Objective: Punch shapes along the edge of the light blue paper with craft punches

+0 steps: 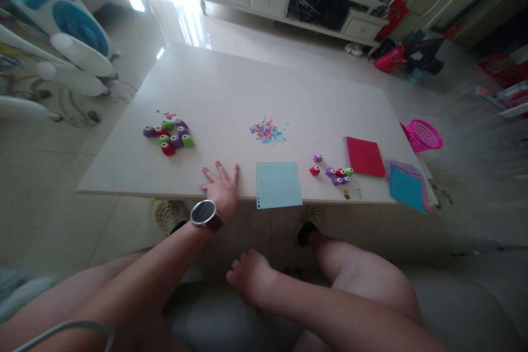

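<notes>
Low white table (231, 88), tiled floor. Left hand (223, 187) open, flat at near edge, just left of blue paper sheet (278, 184): likely light, floppy; pinch overhanging edge. Right hand (247, 275) empty, loosely curled, off-table.

Sheet just right of the left hand (221, 187): light blue paper (278, 184)
Punches (169, 136) beyond the hand: purple, green, red
Confetti (267, 131): pink, blue, pale yellow
Far-right stack (364, 156): red
Basket (423, 135): pink
Table (231, 88): cream
</notes>
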A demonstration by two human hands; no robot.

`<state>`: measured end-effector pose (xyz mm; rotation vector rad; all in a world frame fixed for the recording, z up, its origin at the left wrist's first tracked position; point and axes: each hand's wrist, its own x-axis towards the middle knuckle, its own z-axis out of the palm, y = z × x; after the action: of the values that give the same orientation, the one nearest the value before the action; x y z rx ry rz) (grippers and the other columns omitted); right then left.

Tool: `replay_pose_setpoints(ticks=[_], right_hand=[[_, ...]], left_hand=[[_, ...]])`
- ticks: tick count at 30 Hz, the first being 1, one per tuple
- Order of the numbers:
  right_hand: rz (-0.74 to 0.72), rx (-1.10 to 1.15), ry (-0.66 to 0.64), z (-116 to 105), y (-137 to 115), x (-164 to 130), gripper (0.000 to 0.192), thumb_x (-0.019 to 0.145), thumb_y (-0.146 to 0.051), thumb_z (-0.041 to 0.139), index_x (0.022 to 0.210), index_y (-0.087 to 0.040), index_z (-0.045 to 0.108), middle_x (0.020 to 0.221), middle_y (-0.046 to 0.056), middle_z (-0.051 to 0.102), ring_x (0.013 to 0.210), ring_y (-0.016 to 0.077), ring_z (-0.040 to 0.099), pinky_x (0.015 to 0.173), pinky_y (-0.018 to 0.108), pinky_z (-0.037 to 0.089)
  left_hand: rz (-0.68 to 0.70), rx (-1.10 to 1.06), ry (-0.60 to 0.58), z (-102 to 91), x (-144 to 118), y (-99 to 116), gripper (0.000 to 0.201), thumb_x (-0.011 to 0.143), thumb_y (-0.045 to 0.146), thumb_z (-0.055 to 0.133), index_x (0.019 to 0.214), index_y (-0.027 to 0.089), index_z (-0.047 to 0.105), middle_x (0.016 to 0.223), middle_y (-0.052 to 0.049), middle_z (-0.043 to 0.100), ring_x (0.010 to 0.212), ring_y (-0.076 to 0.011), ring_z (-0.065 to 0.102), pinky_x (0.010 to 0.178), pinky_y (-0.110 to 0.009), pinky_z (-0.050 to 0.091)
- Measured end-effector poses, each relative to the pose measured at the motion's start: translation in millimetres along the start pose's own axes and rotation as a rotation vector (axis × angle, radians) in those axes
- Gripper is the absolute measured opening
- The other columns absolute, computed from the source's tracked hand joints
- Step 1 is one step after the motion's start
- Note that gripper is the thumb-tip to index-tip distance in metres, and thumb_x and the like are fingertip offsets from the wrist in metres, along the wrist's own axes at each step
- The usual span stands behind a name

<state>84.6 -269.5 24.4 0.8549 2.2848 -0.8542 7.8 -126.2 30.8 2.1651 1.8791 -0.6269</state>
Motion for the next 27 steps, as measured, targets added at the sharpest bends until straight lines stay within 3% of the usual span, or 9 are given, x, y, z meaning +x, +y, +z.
replay_pose_setpoints(ticks=[27], right_hand=[[0.012,0.005,0.024,1.7,1.0,-0.6,0.014,0.097,-0.015,0.071,0.11,-0.011,0.078,0.11,0.014,0.079,0.108,0.0303,0.076,0.092,0.045,0.063]], left_hand=[[0.002,-0.062,0.018,2.4,0.0,-1.0,0.1,0.092,0.028,0.076,0.173,0.021,0.019,0.177,-0.033,0.012,0.159,-0.062,0.02,0.109,-0.075,0.048]])
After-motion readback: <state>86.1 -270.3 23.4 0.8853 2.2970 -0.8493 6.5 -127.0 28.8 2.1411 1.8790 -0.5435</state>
